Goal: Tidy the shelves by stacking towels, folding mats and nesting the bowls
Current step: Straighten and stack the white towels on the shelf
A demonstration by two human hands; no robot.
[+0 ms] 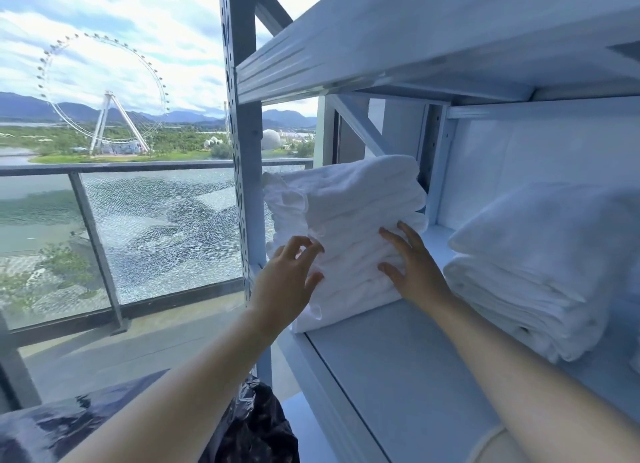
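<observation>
A tall stack of folded white towels (349, 220) stands at the left end of a pale metal shelf (398, 365). My left hand (287, 282) is at the stack's left front corner, its fingertips pinching a towel edge there. My right hand (415, 268) lies flat against the stack's front right side, fingers straight and spread. A second pile of folded white towels (540, 268) sits to the right on the same shelf. No mats or bowls are in view.
The rack's perforated upright post (242, 151) rises just left of the stack, and another shelf (415, 36) hangs close above. Dark plastic bags (256, 424) lie on the floor below. A window with a cracked glass railing (156, 234) fills the left.
</observation>
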